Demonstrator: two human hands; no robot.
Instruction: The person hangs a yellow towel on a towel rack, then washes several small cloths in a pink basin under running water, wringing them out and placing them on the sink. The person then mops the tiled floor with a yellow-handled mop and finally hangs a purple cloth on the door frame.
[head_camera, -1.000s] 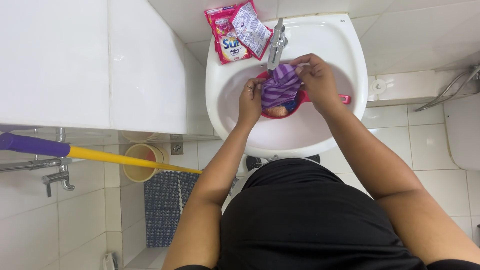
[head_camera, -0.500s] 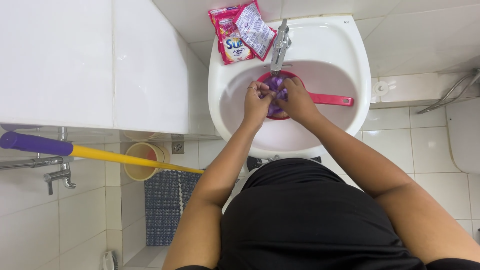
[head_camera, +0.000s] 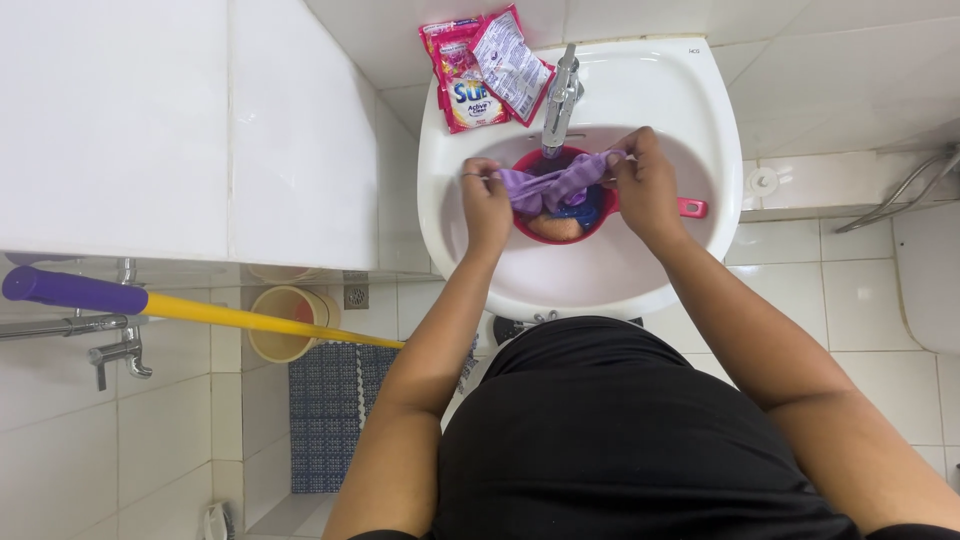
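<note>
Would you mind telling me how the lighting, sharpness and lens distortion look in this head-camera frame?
Head view: even, soft light, with only faint shadows under the left hand and right hand; mild glare on the chrome tap and the white sink rim; the purple cloth is sharp, without motion blur; wide-angle bending shows in the tile lines near the edges.

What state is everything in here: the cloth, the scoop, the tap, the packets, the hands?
Purple cloth: stretched between both hands, over the scoop.
Red scoop: in the sink, holding more items.
Tap: no water visible.
Packets: lying on the sink rim; one looks torn.
Left hand: gripping cloth.
Right hand: gripping cloth.
</note>
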